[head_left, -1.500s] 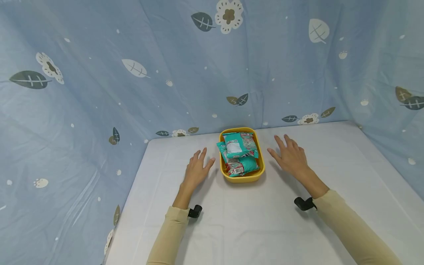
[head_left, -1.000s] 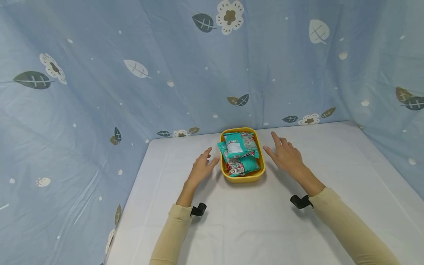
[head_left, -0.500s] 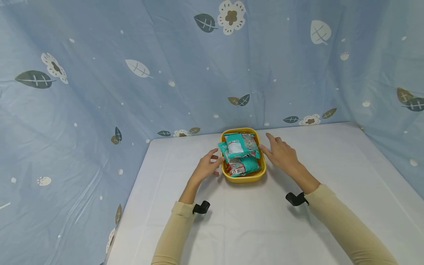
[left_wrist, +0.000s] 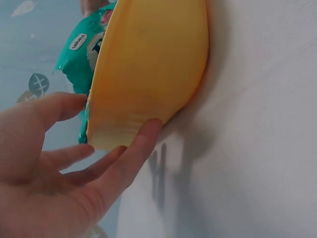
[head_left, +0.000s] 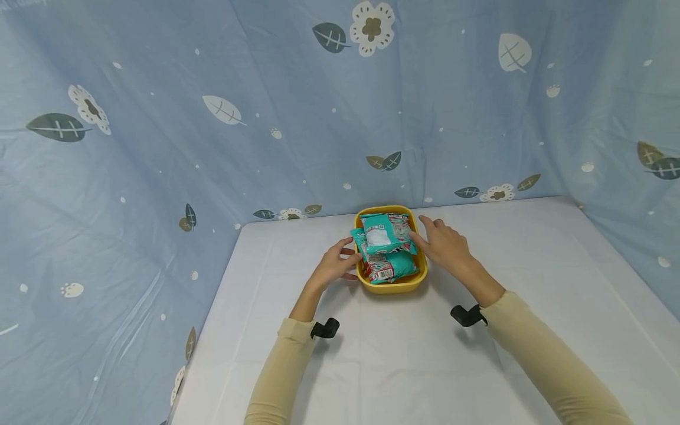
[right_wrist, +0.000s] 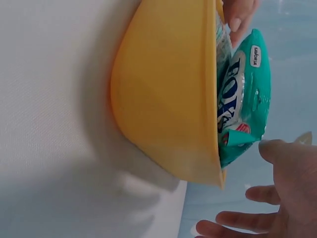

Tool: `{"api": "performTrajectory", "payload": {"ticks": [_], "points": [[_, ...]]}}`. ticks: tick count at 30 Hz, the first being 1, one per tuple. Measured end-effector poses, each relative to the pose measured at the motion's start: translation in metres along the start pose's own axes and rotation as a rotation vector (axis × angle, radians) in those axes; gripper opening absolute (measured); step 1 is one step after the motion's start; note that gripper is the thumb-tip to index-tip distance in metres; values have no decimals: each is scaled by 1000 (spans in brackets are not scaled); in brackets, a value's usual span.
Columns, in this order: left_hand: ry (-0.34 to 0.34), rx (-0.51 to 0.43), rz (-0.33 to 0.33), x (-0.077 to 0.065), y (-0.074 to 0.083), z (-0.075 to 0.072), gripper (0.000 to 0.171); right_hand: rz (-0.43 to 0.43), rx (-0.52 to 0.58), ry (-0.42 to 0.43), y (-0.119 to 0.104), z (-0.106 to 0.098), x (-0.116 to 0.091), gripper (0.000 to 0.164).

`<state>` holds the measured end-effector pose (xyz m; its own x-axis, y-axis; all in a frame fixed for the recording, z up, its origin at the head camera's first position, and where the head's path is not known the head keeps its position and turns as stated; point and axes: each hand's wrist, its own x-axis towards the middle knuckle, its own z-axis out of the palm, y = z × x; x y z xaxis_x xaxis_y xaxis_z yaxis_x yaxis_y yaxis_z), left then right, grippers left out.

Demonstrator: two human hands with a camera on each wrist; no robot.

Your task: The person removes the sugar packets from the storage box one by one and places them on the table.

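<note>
A yellow plastic basket [head_left: 394, 288] stands near the back of the table, filled with several teal snack bags. The top bag [head_left: 378, 235] lies over a lower bag [head_left: 402, 263], and "FOX" lettering shows on a teal bag [right_wrist: 257, 89] in the right wrist view. My left hand [head_left: 330, 265] is at the basket's left side, its thumb [left_wrist: 69, 105] right at the rim and its other fingers spread along the outer wall. On the other side, my right hand [head_left: 447, 248] has its thumb at the top bag's edge, the other fingers extended outside the rim.
White cloth covers the table [head_left: 393, 366]. A blue curtain [head_left: 297, 130] printed with leaves and flowers hangs right behind the basket and along the left and right sides. Black wrist mounts [head_left: 325, 328] sit at both beige cuffs.
Both hands have moved inward from either side, the left rightward and the right leftward, up to the basket. The basket and bags stay in place.
</note>
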<state>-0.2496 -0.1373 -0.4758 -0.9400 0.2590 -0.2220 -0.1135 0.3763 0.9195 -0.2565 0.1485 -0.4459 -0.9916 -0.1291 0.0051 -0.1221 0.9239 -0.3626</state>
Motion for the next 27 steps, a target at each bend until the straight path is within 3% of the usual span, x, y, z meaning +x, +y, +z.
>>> {"api": "performTrajectory", "payload": {"ticks": [17, 27], "points": [[-62, -71, -27, 10, 0, -6, 70, -12, -6, 4, -11, -5, 2, 66], [-70, -58, -62, 15, 1, -6, 69, -34, -22, -17, -19, -11, 7, 63]]}}
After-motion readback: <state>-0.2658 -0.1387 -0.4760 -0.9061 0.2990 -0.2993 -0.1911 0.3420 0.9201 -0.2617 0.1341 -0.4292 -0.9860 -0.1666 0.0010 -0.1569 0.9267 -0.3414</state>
